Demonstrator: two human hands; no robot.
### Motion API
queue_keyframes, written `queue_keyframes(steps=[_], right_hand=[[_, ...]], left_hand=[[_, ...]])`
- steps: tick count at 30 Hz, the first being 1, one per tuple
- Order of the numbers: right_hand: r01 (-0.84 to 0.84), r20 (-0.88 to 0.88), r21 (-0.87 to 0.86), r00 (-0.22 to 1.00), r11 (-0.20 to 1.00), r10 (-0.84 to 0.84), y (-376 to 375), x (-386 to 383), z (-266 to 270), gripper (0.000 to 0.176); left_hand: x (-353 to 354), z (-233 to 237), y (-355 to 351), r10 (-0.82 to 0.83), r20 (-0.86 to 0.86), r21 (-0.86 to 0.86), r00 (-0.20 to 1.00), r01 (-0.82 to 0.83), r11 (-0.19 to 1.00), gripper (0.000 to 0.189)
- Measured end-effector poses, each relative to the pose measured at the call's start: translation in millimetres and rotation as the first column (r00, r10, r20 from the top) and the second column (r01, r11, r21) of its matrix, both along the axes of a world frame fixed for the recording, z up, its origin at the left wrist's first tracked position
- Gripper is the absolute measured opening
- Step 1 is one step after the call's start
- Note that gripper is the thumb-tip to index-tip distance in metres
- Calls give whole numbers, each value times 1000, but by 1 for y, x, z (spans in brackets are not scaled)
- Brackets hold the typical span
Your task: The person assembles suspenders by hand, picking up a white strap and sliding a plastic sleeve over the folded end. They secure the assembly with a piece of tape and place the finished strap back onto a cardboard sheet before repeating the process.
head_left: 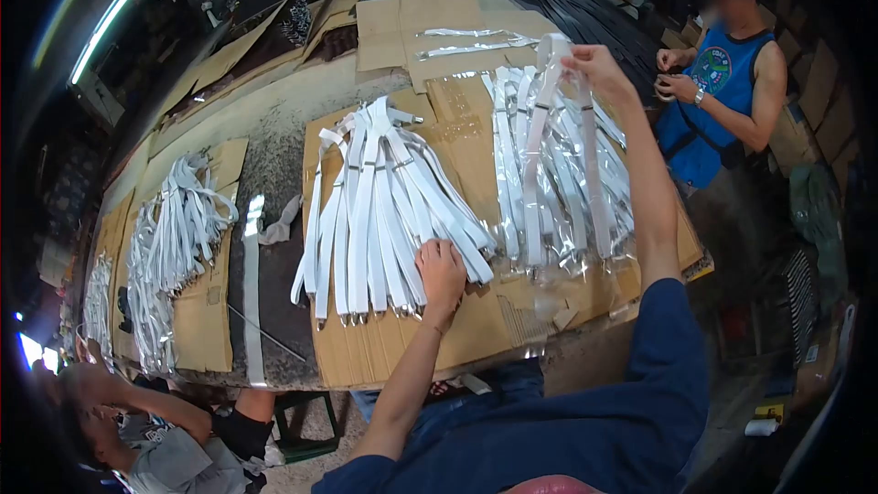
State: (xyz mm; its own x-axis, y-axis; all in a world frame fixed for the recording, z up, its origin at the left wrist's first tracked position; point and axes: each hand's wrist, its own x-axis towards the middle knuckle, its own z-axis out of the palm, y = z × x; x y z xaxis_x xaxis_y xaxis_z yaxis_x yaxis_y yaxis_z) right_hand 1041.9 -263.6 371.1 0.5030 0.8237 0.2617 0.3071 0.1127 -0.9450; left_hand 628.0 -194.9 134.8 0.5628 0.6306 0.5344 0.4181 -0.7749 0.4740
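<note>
My right hand (599, 71) is raised at the right of the table, its fingers closed on the top of white suspenders (538, 142) whose straps hang down in clear plastic. Below and behind them lies a pile of plastic-wrapped suspenders (512, 192). My left hand (441, 274) is low on the fanned-out pile of unwrapped white suspenders (370, 192), with its fingers curled over the straps near their lower ends. What is under those fingers is partly hidden. Small metal clips show at the strap ends, and dark sliders sit partway up.
Cardboard sheets (375, 348) lie under the piles. More white straps (187, 229) are heaped at the left, near a seated person (165, 439). A person in a blue top (732, 73) stands at the right. Long black strips (585, 14) lie at the back.
</note>
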Motion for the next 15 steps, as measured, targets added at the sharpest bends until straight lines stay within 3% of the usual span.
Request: queue_keyframes(steps=[1, 4, 6, 7, 9, 10, 11, 12, 13, 14, 15], right_hand=[[11, 92, -56, 996, 998, -6, 8, 4, -5, 19], [-7, 31, -101, 999, 995, 10, 47, 54, -51, 17], [45, -103, -72, 993, 996, -52, 72, 78, -77, 20], [29, -49, -63, 998, 998, -33, 81, 98, -94, 24], [136, 74, -125, 989, 983, -127, 102, 136, -132, 18], [218, 170, -98, 965, 971, -200, 106, 123, -133, 15], [304, 393, -177, 894, 936, -216, 114, 151, -150, 24], [320, 388, -89, 883, 943, -264, 121, 155, -165, 36], [574, 756, -132, 585, 808, -293, 121, 161, -165, 48], [755, 845, -120, 418, 644, -333, 121, 126, -145, 53], [737, 852, -119, 420, 666, -312, 123, 111, -139, 53]], left_hand=[[1, 0, 1, 4, -2, 10, 1000, -4, 1000, 13], [5, -1, 3, -10, -68, -16, 998, 9, 1000, 12], [9, -1, 9, -23, -84, -32, 996, 20, 999, 12], [7, -3, 6, -35, -97, -57, 995, 30, 998, 12], [5, 3, 9, 62, -123, -75, 990, -71, 995, 12], [4, 2, 9, 32, -120, -67, 992, -40, 997, 12], [2, 1, 10, -9, -111, -57, 994, 2, 998, 11], [0, 0, 9, 58, -103, -86, 993, -67, 994, 11], [0, 0, 9, 49, -73, -35, 996, -52, 998, 11], [1, 1, 10, 29, -43, 30, 999, -28, 999, 11], [2, 0, 12, 59, -35, 21, 998, -58, 998, 11]])
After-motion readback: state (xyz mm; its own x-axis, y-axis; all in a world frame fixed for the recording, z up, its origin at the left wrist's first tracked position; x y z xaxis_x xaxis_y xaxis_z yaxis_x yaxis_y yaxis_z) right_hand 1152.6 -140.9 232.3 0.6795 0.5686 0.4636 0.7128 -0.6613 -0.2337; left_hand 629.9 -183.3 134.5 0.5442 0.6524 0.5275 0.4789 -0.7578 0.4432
